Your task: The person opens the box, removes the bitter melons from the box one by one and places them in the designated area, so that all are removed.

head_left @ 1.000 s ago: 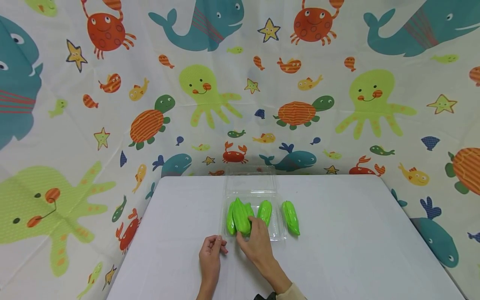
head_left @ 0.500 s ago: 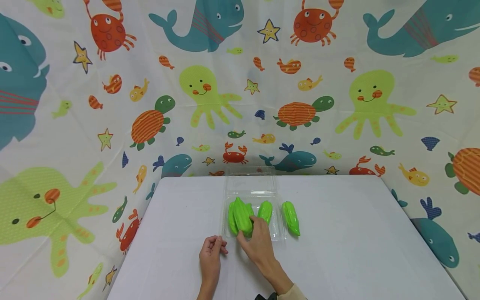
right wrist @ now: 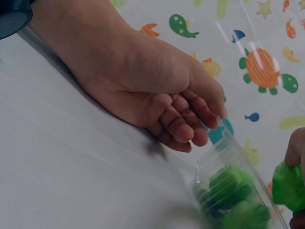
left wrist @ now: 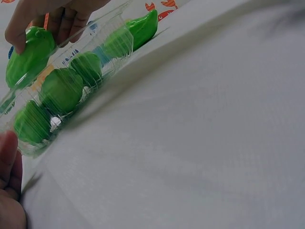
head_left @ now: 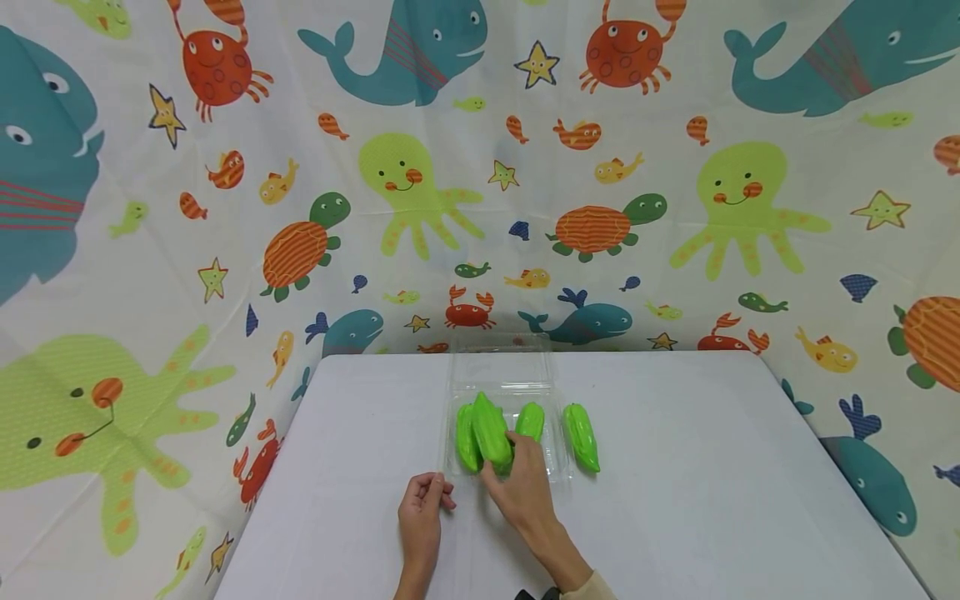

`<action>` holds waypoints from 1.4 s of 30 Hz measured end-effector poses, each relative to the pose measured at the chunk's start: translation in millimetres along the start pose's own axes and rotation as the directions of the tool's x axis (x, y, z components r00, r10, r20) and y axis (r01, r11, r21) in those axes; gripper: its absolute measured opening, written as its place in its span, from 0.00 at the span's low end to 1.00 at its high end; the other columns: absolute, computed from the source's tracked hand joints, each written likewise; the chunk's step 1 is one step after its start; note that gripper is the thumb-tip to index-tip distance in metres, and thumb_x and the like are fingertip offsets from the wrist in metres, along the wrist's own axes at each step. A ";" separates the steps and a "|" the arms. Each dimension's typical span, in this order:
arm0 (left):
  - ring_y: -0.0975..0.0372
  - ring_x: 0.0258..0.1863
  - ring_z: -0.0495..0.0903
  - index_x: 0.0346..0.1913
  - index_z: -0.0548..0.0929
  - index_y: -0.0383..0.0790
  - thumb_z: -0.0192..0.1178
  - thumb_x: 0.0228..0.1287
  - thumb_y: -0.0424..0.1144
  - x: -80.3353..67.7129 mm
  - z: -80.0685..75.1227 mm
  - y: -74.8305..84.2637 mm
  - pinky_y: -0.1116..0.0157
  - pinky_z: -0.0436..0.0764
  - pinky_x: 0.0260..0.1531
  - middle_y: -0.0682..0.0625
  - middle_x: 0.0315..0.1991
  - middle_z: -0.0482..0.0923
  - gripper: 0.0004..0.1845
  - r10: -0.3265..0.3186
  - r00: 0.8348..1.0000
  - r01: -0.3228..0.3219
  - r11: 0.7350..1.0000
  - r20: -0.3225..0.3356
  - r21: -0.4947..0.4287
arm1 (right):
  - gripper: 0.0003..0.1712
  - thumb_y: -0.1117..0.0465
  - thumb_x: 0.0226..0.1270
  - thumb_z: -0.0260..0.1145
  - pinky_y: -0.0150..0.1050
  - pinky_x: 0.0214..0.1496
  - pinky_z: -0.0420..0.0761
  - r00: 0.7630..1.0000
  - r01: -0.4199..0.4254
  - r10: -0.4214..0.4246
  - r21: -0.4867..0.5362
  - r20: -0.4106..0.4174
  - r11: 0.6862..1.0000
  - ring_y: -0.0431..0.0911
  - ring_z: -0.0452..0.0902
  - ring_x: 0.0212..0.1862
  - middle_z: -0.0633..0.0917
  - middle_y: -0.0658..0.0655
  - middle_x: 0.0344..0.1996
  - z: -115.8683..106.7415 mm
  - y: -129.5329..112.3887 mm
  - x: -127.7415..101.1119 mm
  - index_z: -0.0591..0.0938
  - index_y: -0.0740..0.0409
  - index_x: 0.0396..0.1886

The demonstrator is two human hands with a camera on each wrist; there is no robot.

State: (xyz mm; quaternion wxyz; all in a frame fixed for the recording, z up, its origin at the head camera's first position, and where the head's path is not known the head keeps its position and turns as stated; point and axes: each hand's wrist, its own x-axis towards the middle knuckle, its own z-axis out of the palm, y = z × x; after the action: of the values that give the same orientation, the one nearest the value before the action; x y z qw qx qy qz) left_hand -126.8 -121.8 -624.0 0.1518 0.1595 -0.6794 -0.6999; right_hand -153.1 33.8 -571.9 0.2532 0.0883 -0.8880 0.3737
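Note:
My right hand [head_left: 527,492] grips a ridged green toy vegetable [head_left: 491,429], pointed at its far end and shaped like a bitter melon, over a clear plastic box [head_left: 557,467]. Through the box wall in the left wrist view, three similar vegetables show: a left one [left wrist: 32,123], a middle one [left wrist: 62,90] and a right one [left wrist: 86,67]. From the head, the held vegetable covers most of the middle one. My left hand [head_left: 422,508] pinches the box's near left corner between thumb and fingers; in the right wrist view its thumb [right wrist: 217,102] lies at the rim.
Another green toy vegetable [head_left: 581,437] lies on the white table [head_left: 697,483], just right of the box. The box's clear lid [head_left: 501,365] is folded back toward the far edge. Behind and to the sides hangs a cloth [head_left: 525,183] printed with sea animals.
My right hand has shifted slightly to the right with the held vegetable, which now covers more of the middle one. The left hand stays at the box corner.

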 end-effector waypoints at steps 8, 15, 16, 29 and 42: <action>0.63 0.21 0.81 0.42 0.78 0.33 0.59 0.73 0.40 0.5 -0.7 -1.2 0.70 0.81 0.27 0.44 0.30 0.84 0.10 0.007 1.000 -0.007 1.000 -0.001 0.018 | 0.30 0.60 0.51 0.74 0.45 0.45 0.81 0.999 -0.003 0.003 0.004 -0.039 1.000 0.50 0.78 0.47 0.83 0.61 0.44 -6.7 1.7 2.1 0.77 0.68 0.54; 0.63 0.21 0.81 0.42 0.79 0.34 0.59 0.73 0.39 -0.3 -0.8 0.3 0.70 0.82 0.27 0.47 0.30 0.83 0.09 -0.007 1.000 0.007 1.000 0.003 0.003 | 0.30 0.59 0.51 0.74 0.44 0.44 0.82 0.998 0.010 -0.010 -0.007 -0.063 1.000 0.50 0.79 0.46 0.83 0.61 0.43 -10.0 4.8 3.2 0.78 0.68 0.53; 0.63 0.21 0.81 0.42 0.79 0.34 0.59 0.73 0.39 -0.4 -0.8 0.3 0.69 0.82 0.27 0.47 0.30 0.83 0.09 -0.008 1.000 0.008 1.000 0.003 0.002 | 0.30 0.60 0.50 0.74 0.44 0.44 0.82 0.998 0.009 -0.010 -0.004 -0.064 1.000 0.50 0.79 0.46 0.83 0.61 0.43 -10.8 5.1 3.4 0.78 0.68 0.53; 0.63 0.21 0.81 0.42 0.79 0.34 0.59 0.74 0.40 0.0 -1.1 -0.5 0.70 0.81 0.27 0.47 0.30 0.83 0.09 -0.011 1.000 0.011 1.000 0.005 0.004 | 0.30 0.61 0.50 0.73 0.47 0.45 0.83 0.995 0.004 -0.003 0.009 -0.098 1.000 0.53 0.80 0.47 0.83 0.64 0.44 -23.5 9.2 8.3 0.77 0.69 0.53; 0.63 0.21 0.81 0.43 0.79 0.33 0.59 0.74 0.40 1.0 -0.8 -1.4 0.69 0.82 0.27 0.43 0.31 0.83 0.10 -0.011 1.000 0.011 1.000 0.007 0.002 | 0.30 0.63 0.50 0.74 0.44 0.42 0.83 0.992 0.004 -0.002 0.016 -0.123 1.000 0.51 0.80 0.45 0.83 0.63 0.44 -36.7 17.1 11.8 0.77 0.69 0.54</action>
State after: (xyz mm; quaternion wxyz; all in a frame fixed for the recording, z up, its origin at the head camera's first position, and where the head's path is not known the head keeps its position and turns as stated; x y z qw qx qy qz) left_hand -127.3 -122.9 -625.4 0.1454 0.1612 -0.6796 -0.7007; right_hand -155.1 72.2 -554.7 0.3071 0.0688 -0.8675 0.3853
